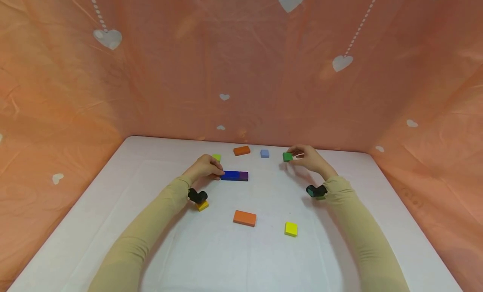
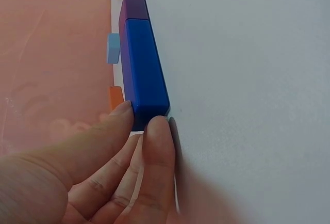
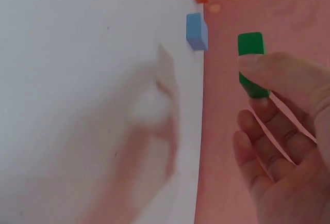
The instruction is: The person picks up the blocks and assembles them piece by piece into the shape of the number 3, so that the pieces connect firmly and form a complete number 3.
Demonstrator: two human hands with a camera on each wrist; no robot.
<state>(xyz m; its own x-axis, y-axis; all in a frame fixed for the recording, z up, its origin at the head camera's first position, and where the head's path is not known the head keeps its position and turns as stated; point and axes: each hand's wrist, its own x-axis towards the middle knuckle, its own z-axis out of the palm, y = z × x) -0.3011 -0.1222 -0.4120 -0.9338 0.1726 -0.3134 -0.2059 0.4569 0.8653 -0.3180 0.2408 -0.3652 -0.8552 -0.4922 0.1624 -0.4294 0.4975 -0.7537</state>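
Note:
My left hand (image 1: 205, 168) pinches the near end of a long blue block (image 2: 147, 66) between thumb and finger. A short purple block (image 2: 135, 7) sits flush against its far end, so the two make one straight bar. On the right, my right hand (image 1: 310, 160) holds a small green block (image 3: 251, 43) between thumb and fingers, raised above the table near its back edge. The remaining fingers of that hand curve loosely below the block. Closest to the green block on the table stands a light blue block (image 1: 265, 153).
Along the back lie an orange block (image 1: 242, 151) and a lime block (image 1: 216, 157) partly behind the left hand. Nearer are another orange block (image 1: 245, 218), a yellow block (image 1: 291, 229) and a yellow-orange block (image 1: 203, 205) by the left wrist. A green block (image 1: 320, 197) shows under the right wrist.

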